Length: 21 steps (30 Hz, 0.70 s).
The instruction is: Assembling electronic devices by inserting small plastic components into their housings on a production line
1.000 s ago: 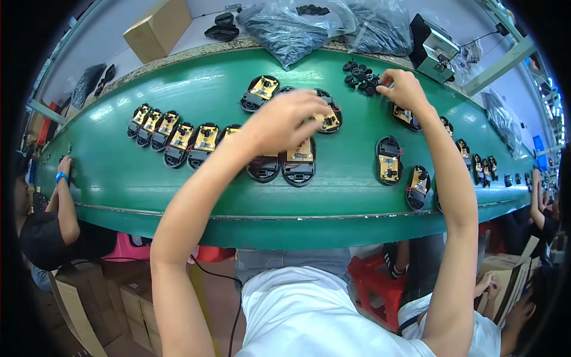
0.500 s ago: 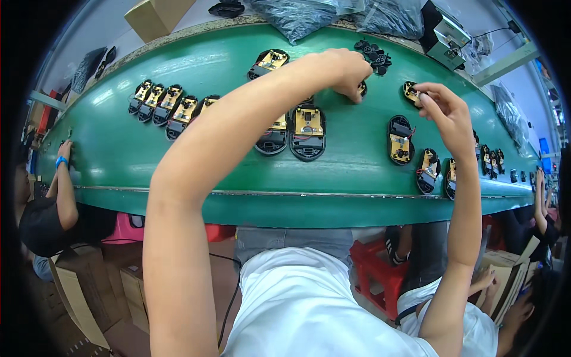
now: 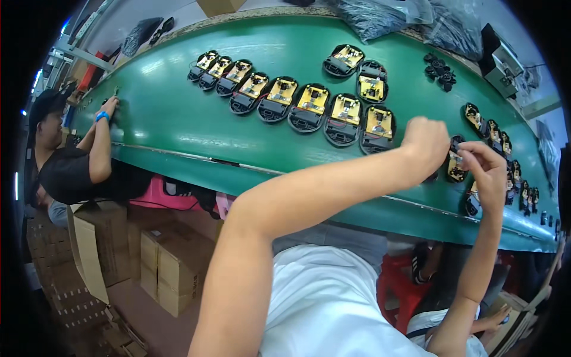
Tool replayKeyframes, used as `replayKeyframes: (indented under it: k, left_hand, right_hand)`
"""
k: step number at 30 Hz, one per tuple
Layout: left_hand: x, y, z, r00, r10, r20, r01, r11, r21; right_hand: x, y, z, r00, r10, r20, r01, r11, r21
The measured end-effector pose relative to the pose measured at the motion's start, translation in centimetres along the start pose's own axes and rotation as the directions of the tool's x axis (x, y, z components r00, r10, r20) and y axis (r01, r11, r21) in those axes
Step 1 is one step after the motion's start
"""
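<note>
My left hand (image 3: 426,146) reaches across to the right over the green table, its fingers curled into a fist; whatever it holds is hidden. Close by, my right hand (image 3: 486,169) has thumb and fingers bent together at the edge of a black oval shell with a yellow circuit board (image 3: 457,168). I cannot make out anything between those fingers. Another such shell (image 3: 473,199) lies just nearer, partly behind the right hand. A long row of similar open shells (image 3: 310,107) with thin red wires stretches left of my left hand, and two more (image 3: 373,82) lie beyond its end.
Small black round parts (image 3: 440,72) lie in a pile at the far right. More shells (image 3: 476,119) sit right of my hands. Plastic bags (image 3: 380,21) and a metal device (image 3: 501,68) stand along the back edge. A co-worker's hand (image 3: 109,106) is at the table's left end.
The view has turned left. My left hand has left the far middle of the table and come beside my right hand. My right hand has moved from a farther shell to a nearer one.
</note>
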State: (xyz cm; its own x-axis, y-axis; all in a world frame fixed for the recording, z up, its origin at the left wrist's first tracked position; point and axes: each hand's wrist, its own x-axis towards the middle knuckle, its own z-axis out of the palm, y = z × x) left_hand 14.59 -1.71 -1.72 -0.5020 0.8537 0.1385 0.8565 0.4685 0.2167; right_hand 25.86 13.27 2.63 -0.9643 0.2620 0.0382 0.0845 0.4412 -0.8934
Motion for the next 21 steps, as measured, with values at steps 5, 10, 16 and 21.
replayKeyframes:
  k: [5, 10, 16, 21]
  left_hand:
    - [-4.4, -2.9, -0.8, 0.997, 0.043, -0.063, -0.038, 0.997, 0.064]
    - [-7.9, -6.1, -0.4, 0.852, 0.241, -0.465, -0.245, 0.968, 0.053]
    - [-6.3, -4.0, 1.8, 0.788, 0.328, -0.521, -0.358, 0.932, 0.046]
    - [-4.6, -3.8, 3.6, 0.901, 0.3, -0.313, -0.41, 0.824, -0.391]
  right_hand:
    - [0.6, -0.2, 2.5, 1.0, 0.022, 0.001, -0.022, 0.99, 0.139]
    - [1.3, -1.2, 2.6, 0.999, -0.049, -0.015, 0.05, 0.997, 0.051]
    - [6.0, -4.0, 2.6, 0.963, -0.244, 0.116, 0.246, 0.969, -0.007]
    - [2.8, -21.2, 16.5, 0.404, -0.781, 0.477, 0.774, 0.569, 0.277]
